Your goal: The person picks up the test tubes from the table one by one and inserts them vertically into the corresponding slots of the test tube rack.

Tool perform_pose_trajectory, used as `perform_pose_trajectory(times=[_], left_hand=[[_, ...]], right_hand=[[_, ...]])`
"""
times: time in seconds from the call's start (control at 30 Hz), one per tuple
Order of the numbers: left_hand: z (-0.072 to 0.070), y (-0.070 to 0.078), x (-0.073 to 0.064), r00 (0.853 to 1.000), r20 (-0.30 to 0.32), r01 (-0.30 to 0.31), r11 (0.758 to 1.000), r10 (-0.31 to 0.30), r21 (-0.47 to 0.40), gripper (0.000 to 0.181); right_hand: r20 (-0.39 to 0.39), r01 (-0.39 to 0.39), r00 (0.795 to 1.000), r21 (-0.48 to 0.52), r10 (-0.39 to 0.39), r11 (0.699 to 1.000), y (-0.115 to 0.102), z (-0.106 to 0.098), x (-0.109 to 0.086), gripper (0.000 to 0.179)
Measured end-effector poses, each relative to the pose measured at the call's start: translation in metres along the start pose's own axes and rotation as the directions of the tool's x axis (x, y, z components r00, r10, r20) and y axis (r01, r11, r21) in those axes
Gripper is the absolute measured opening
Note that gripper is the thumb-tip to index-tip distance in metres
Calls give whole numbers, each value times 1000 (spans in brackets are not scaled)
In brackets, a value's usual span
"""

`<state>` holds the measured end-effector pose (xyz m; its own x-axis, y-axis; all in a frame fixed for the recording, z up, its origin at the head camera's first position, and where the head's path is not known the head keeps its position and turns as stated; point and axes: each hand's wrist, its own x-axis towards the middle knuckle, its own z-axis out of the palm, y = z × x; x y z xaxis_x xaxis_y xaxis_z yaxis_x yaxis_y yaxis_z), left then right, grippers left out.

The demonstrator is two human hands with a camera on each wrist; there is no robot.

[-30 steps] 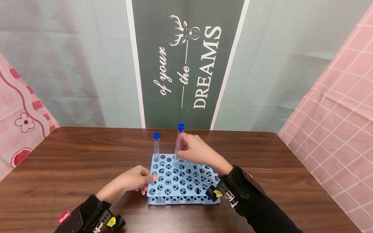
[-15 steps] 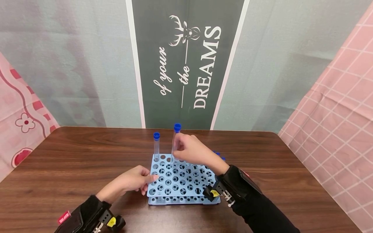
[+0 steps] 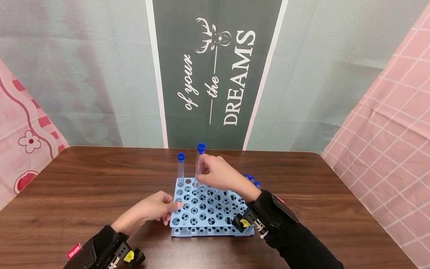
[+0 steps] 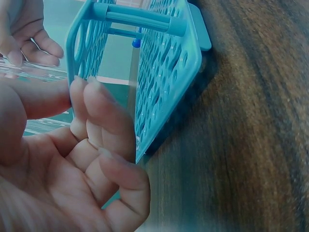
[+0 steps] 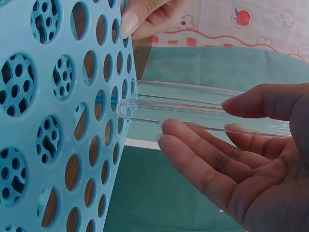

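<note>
Left hand [image 3: 158, 206]: grip pinching left edge of blue rack [image 3: 202, 226] on tabletop [image 3: 100, 183]. Standing tube [image 3: 181, 172]: upright, back-left corner. Held tube [image 3: 198, 163] — pinched in grip of right hand [image 3: 216, 173], shifted leftward above rack's back — now nearer its neighbour, seemingly unseated.

Left hand [image 4: 72, 164] pinches the edge of the blue rack [image 4: 191, 72], thumb one side, curled fingers the other. Two perforated plates, round post between. Wood-grain tabletop [image 4: 236, 145] alongside. Right hand [image 4: 24, 29] upper left, by clear streaks [image 4: 36, 70], probably tubes; too blurred to be sure.
</note>
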<state>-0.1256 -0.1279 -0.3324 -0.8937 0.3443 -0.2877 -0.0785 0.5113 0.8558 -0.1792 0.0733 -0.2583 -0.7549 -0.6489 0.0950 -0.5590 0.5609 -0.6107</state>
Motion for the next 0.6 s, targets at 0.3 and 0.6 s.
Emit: perform_pose_trajectory(times=[0.3,0.6], left_hand=[[0,-1,0,1000,-2,2,1000,-2,5,33],[0,-1,1,1000,-3,-3,1000,3,8,34]], right_hand=[[-2,1,1000,-14,-1,1000,-2,2,2,10],[-4,-6,1000,-27,6,1000,-2,3,4,10]])
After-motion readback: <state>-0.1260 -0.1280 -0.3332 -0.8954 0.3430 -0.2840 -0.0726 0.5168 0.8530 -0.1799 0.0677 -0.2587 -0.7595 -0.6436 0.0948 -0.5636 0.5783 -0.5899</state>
